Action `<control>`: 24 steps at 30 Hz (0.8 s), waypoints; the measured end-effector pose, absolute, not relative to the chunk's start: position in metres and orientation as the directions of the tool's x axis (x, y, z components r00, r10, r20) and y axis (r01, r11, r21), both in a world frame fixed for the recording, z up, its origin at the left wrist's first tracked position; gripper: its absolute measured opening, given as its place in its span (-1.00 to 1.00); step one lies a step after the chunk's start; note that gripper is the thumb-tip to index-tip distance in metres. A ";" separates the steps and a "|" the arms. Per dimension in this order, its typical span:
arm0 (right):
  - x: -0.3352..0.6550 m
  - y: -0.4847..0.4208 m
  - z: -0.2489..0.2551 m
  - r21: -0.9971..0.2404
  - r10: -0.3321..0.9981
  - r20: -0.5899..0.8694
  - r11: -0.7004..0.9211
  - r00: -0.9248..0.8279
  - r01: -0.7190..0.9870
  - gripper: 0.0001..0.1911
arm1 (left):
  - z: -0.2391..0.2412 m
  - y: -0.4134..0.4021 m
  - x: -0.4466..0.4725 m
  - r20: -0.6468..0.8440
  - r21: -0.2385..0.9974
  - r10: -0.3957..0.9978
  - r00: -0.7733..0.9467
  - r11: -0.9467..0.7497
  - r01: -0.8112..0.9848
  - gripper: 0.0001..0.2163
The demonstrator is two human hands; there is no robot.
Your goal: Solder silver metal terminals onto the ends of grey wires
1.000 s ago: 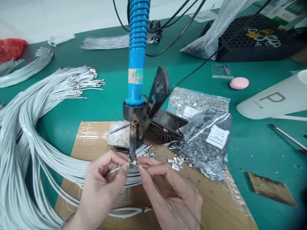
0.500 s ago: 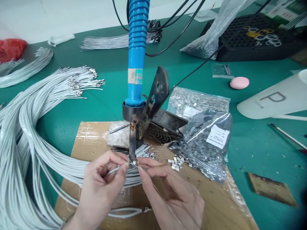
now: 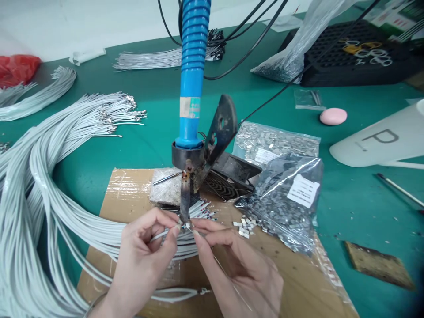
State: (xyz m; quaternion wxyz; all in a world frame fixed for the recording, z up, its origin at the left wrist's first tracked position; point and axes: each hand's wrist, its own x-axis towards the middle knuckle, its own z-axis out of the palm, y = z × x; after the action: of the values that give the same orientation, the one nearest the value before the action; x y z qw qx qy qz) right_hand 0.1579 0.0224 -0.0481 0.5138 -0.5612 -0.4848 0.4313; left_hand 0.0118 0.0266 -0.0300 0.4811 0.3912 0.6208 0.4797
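Note:
A soldering iron with a blue handle (image 3: 191,84) hangs tip-down in a black bracket. Its dark tip (image 3: 184,198) points at the small gap between my hands. My left hand (image 3: 145,260) pinches a white cable (image 3: 159,236) between thumb and index finger, the cable's end right under the tip. On the other side, my right hand (image 3: 245,274) is closed on a thin solder wire (image 3: 241,296), which runs down across the palm. A tiny shiny metal piece (image 3: 187,225) shows at the tip between the fingertips; whether my right fingers also touch it, I cannot tell.
A thick bundle of white cables (image 3: 29,168) sweeps in from the left over the cardboard (image 3: 122,190). Loose metal tabs (image 3: 244,227) lie beside a grey bag of parts (image 3: 281,198). A small black fan (image 3: 228,176) sits behind the iron; a white cup (image 3: 380,137) lies at right.
The whole view has shifted slightly, so everything appears a little further right. Both hands keep their pinch at the iron's tip, with no clear movement relative to it.

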 end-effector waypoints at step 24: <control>0.174 0.020 -0.054 -0.958 0.995 0.084 0.069 0.044 0.277 -0.83 | -0.033 0.008 0.010 -0.314 0.948 0.932 -0.179 0.317 -0.014 -0.85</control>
State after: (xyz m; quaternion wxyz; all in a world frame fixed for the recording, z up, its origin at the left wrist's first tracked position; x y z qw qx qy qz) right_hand 0.1739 0.0201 -0.0537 0.4581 -0.5585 -0.5698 0.3918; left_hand 0.0097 0.0081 -0.0334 0.5230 0.3699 0.6204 0.4525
